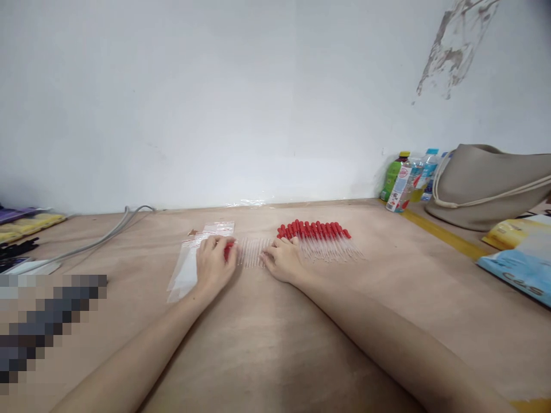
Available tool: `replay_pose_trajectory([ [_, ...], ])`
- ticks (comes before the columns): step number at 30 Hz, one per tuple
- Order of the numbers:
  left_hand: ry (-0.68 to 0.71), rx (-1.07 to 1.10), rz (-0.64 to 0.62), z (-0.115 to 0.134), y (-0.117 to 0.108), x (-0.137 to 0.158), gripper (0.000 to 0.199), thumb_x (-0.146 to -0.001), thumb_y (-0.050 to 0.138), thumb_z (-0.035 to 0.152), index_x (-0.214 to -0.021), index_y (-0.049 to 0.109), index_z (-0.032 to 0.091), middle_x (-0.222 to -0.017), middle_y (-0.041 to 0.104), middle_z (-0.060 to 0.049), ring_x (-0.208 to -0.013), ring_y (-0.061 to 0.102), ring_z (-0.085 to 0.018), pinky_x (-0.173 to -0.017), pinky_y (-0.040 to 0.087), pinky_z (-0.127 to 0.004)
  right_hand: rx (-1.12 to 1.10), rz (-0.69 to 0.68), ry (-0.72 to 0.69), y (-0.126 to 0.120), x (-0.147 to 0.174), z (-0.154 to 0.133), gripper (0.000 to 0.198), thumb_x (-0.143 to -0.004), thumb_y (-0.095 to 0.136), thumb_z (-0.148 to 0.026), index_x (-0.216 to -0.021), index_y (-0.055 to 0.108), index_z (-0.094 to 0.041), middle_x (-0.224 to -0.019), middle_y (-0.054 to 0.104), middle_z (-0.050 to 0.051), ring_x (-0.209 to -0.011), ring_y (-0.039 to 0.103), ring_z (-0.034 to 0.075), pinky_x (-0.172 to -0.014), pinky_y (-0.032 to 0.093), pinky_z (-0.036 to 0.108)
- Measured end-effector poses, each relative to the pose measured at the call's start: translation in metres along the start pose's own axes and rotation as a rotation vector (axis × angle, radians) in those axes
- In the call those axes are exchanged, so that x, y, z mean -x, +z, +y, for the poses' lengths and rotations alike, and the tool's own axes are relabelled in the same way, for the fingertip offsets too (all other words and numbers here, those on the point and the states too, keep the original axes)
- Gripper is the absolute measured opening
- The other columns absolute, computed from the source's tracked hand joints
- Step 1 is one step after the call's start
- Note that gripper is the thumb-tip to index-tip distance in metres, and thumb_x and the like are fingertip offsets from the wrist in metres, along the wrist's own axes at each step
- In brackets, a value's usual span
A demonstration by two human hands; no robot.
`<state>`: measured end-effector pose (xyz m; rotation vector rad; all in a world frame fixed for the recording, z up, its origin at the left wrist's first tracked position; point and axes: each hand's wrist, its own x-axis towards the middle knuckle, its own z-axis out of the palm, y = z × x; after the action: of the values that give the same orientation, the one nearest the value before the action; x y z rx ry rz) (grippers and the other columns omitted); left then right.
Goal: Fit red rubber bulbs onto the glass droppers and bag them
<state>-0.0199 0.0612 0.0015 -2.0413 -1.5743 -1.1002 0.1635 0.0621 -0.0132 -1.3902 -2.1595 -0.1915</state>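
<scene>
My left hand [217, 261] is curled round a red piece [229, 250], which looks like the bulbs of droppers and is partly hidden by the fingers. Between my hands lies a row of thin clear tubes [249, 252], side by side on the table. My right hand [283, 258] has its fingers bent and drawn together at the right end of this row; what they hold there is too small to make out. Just beyond it lies a group of clear droppers [327, 238] with red bulbs, bulbs toward the wall. Clear plastic zip bags [187, 269] lie beneath and left of my left hand.
Grey cables [107, 236] run across the wooden table [241, 355] on the left. Purple and yellow packages [34, 225] lie at the far left. Bottles [402, 180], a grey bag [486, 183] and a blue packet [516, 272] are on the right. A white wall [258, 103] stands behind.
</scene>
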Motion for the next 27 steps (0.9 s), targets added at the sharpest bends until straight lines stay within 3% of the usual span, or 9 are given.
replay_pose_trajectory([
  [3, -0.057, -0.049, 0.000, -0.022, 0.003, -0.006, 0.020, -0.078, 0.047, 0.029, -0.091, 0.060, 0.020, -0.090, 0.054, -0.007, -0.090, 0.049, -0.023, -0.081, 0.038, -0.036, -0.034, 0.015, 0.033, -0.001, 0.001, 0.003, 0.027, -0.082, 0.044, -0.039, -0.081, 0.063, -0.021, -0.084, 0.058, 0.004, -0.083, 0.046, 0.016, -0.072, 0.019, 0.033],
  [7, -0.094, -0.017, -0.097, -0.034, 0.007, -0.008, 0.018, -0.078, 0.046, 0.028, -0.090, 0.058, 0.020, -0.084, 0.055, -0.004, -0.081, 0.053, -0.020, -0.075, 0.041, -0.032, -0.059, 0.031, 0.062, 0.000, 0.001, 0.004, 0.018, -0.079, 0.047, -0.031, -0.084, 0.060, -0.020, -0.084, 0.059, 0.003, -0.083, 0.047, 0.016, -0.073, 0.019, 0.033],
  [14, -0.066, -0.016, -0.111, -0.037, 0.011, -0.006, 0.014, -0.078, 0.046, 0.023, -0.089, 0.055, 0.019, -0.083, 0.054, -0.005, -0.078, 0.053, -0.020, -0.073, 0.042, -0.033, -0.113, 0.042, 0.101, 0.004, 0.001, 0.008, 0.015, -0.077, 0.047, -0.025, -0.073, 0.060, -0.019, -0.081, 0.058, 0.002, -0.081, 0.049, 0.015, -0.073, 0.020, 0.032],
  [27, -0.032, 0.022, -0.068, -0.025, 0.006, -0.003, 0.019, -0.084, 0.038, 0.022, -0.091, 0.055, 0.018, -0.090, 0.046, -0.007, -0.085, 0.052, -0.021, -0.073, 0.045, -0.033, -0.227, 0.045, 0.126, 0.009, 0.006, 0.014, 0.021, -0.072, 0.044, -0.009, -0.084, 0.058, -0.017, -0.090, 0.054, 0.003, -0.080, 0.051, 0.014, -0.075, 0.027, 0.031],
])
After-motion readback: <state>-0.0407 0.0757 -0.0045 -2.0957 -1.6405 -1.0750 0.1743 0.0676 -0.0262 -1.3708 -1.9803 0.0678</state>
